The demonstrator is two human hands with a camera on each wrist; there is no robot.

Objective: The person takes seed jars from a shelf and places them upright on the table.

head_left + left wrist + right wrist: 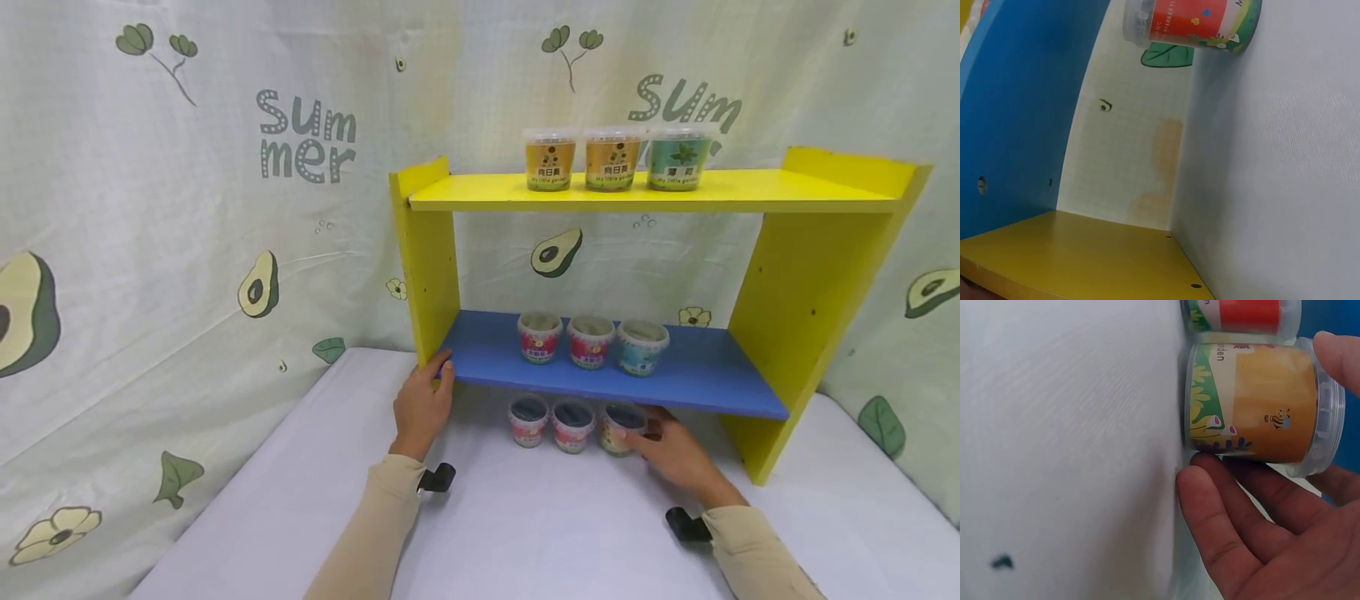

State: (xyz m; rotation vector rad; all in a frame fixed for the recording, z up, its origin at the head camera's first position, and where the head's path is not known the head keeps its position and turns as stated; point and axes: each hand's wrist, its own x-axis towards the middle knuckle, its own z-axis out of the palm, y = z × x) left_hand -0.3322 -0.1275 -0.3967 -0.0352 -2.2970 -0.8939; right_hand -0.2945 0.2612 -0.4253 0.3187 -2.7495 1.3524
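Note:
On the white table under the blue shelf board, my right hand (671,450) holds a lidded plastic cup (1272,403) with an orange label and a printed bee. Its thumb lies at the cup's lid and the other fingers are at the opposite side. Two red-labelled plastic cups, a middle one (573,427) and a left one (528,421), stand in line to the left of it. My left hand (422,410) grips the front edge of the shelf unit's yellow left side panel (429,275); the left wrist view shows hardly any of that hand.
Two red-labelled cups (538,337) and a light blue one (641,348) stand on the blue board (712,358). Two orange-labelled cups (550,162) and a green one (678,160) stand on the yellow top board (757,187). A patterned curtain (187,250) hangs behind.

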